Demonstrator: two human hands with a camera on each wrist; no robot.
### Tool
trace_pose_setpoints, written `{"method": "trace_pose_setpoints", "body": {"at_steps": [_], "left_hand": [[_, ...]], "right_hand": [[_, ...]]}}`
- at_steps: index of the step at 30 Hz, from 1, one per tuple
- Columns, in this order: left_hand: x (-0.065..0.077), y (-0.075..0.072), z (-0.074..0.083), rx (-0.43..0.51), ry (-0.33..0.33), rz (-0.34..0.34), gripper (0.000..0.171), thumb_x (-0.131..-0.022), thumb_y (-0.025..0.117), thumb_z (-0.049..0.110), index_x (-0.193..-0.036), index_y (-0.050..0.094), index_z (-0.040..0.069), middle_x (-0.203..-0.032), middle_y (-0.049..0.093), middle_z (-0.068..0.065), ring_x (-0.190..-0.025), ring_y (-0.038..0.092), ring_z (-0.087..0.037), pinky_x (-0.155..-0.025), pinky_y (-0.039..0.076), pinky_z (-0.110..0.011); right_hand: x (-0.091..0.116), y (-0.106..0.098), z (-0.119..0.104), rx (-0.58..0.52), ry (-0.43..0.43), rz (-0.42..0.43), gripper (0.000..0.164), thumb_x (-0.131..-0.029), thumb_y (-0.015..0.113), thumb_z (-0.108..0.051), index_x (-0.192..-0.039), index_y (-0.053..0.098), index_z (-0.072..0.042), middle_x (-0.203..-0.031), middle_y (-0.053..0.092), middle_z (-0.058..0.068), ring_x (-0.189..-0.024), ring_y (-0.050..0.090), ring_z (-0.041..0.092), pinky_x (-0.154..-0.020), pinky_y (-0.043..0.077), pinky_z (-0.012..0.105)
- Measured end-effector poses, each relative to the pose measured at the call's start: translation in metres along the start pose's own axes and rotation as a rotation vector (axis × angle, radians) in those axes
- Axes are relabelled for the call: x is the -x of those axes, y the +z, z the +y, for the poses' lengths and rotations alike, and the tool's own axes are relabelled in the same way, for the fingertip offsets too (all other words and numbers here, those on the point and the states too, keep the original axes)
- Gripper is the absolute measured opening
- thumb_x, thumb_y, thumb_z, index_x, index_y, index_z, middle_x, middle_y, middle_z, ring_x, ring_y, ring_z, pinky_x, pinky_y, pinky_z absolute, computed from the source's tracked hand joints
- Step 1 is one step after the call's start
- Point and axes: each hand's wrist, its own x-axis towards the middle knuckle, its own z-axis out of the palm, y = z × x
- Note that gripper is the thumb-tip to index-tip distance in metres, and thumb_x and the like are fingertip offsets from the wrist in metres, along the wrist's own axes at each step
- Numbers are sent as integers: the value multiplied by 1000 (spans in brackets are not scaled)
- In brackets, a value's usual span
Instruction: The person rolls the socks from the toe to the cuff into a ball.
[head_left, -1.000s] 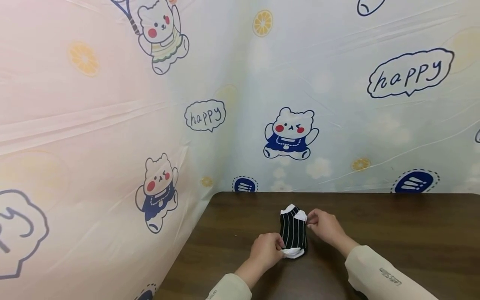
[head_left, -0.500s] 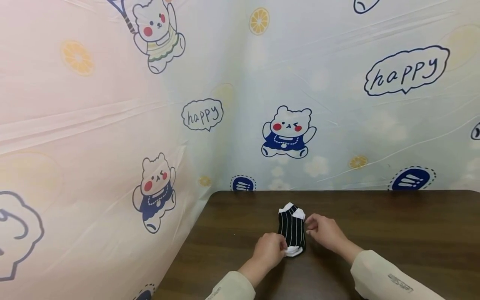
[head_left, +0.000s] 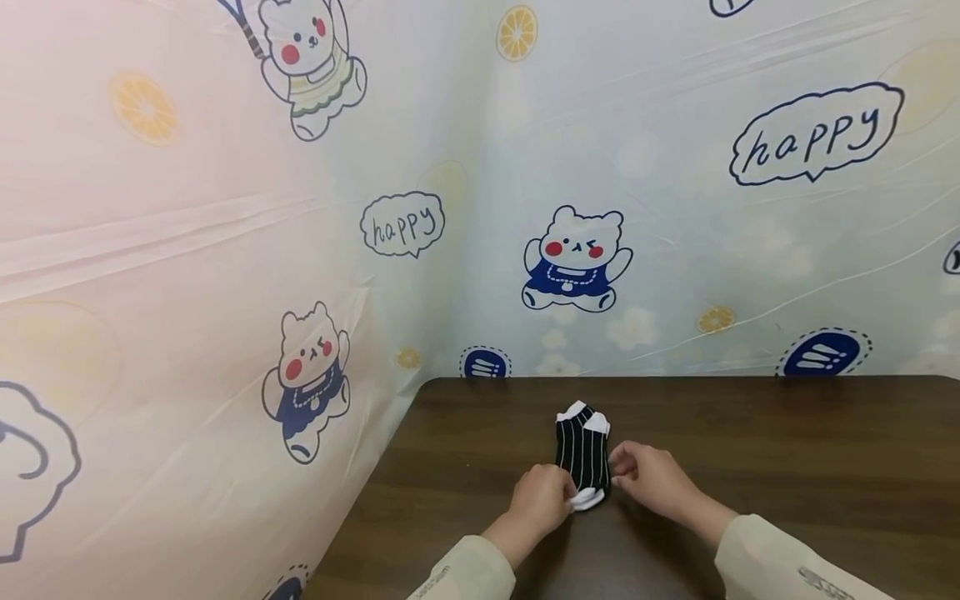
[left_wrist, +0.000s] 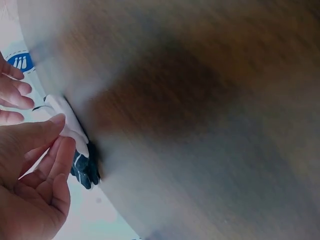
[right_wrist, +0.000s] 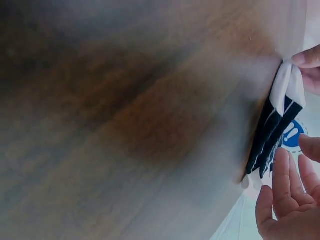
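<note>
On table (head_left: 450,454), socks (head_left: 584,450), pinched by left hand (head_left: 542,498)

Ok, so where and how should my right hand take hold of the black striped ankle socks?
Probably by the long right edge of the black striped ankle socks, with a light pinch, coming in from the right. They lie lengthwise away from you, so that edge faces your right hand, while your left hand pinches the white near end.

Matt knit cloth was seen in the socks (head_left: 582,454) — smooth, faintly glossy wood grain on the tabletop (head_left: 757,442).
</note>
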Motion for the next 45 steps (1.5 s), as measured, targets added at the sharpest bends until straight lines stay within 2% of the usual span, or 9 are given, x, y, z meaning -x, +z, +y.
{"method": "trace_pose_setpoints", "body": {"at_steps": [8, 15, 23, 27, 31, 37, 42, 45], "left_hand": [[-4, 3, 1, -39, 25, -18, 13, -68, 79, 11, -68, 69, 19, -65, 59, 11, -58, 55, -9, -50, 41, -23], [-6, 7, 1, -107, 82, -21, 14, -69, 75, 9, -65, 67, 21, -64, 58, 10, -57, 54, -8, -50, 40, -23], [-12, 12, -2, -198, 152, -32, 17, -66, 77, 14, -61, 63, 22, -58, 55, 12, -54, 53, -8, -50, 39, -24], [-16, 10, -3, -173, 136, -76, 17, -65, 79, 16, -62, 63, 21, -58, 55, 12, -54, 52, -9, -50, 40, -25], [-20, 5, -3, -85, 92, -167, 19, -67, 79, 15, -63, 61, 19, -56, 50, 11, -51, 46, -8, -48, 37, -24], [-25, -2, -4, 3, 70, -283, 25, -69, 77, 12, -59, 55, 16, -50, 39, 10, -49, 38, -7, -45, 32, -22], [-26, -3, -4, 15, 78, -327, 22, -70, 78, 13, -61, 58, 17, -53, 44, 11, -50, 41, -6, -47, 34, -21], [-26, -4, -2, 35, 72, -362, 20, -72, 78, 14, -63, 60, 17, -56, 48, 10, -51, 43, -6, -48, 36, -20]], "right_hand": [[7, -1, -4, -16, -50, -39, 20, -76, 75, -2, -93, 64, -4, -82, 66, -1, -72, 61, 12, -66, 50, 29], [12, -2, -5, -23, -103, -56, 20, -77, 74, -2, -93, 63, -4, -83, 66, 0, -72, 62, 12, -65, 50, 28], [17, -2, -10, -24, -104, -77, 21, -78, 74, -2, -94, 63, -5, -84, 66, 1, -72, 62, 11, -66, 50, 28], [19, -1, -14, -13, -119, -85, 20, -78, 73, -1, -94, 62, -6, -85, 66, 1, -74, 63, 12, -67, 51, 28], [22, -1, -19, 17, -174, -92, 21, -78, 73, -1, -95, 62, -6, -86, 67, 2, -77, 65, 14, -68, 52, 30], [26, 2, -21, 132, -275, -69, 22, -77, 75, -3, -94, 62, -9, -88, 68, 2, -78, 65, 16, -69, 52, 32], [27, 6, -20, 318, -412, 23, 24, -72, 78, -7, -90, 63, -13, -83, 66, -4, -75, 61, 10, -64, 49, 35], [28, 9, -21, 428, -465, 56, 23, -70, 79, -9, -86, 63, -14, -78, 62, -6, -71, 59, 10, -59, 44, 35]]}}
